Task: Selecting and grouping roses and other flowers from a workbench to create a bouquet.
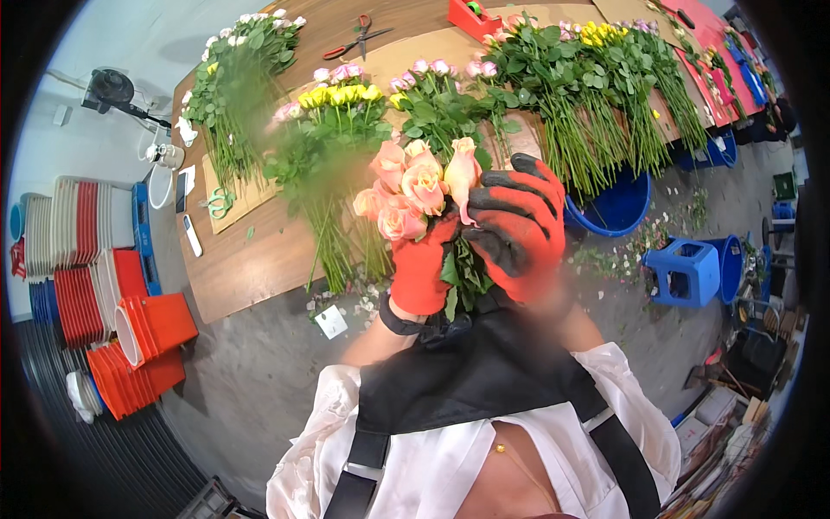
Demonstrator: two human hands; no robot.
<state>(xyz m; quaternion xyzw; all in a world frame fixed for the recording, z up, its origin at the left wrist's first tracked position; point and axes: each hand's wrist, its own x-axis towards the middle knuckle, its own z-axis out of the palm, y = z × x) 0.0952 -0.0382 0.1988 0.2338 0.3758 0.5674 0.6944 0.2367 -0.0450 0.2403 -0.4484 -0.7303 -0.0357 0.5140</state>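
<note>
A small bunch of peach roses [424,189] is upright in front of my chest. My left hand [419,272], in a red glove with black palm, wraps round the stems just below the blooms. Green leaves [465,272] hang beneath, between my two hands. My right hand [521,227], gloved alike, is at the right side of the bunch with its fingers curled. Its thumb and fingertips meet at a drooping outer petal [465,208] of the rightmost rose.
Bundles of pink and yellow roses [341,108] and more long-stemmed bundles [596,95] lie on the wooden table [251,268], with scissors [358,37] and a red tape dispenser [474,21]. Blue stool [683,270] and blue bucket [609,203] stand right; orange crates [143,346] left.
</note>
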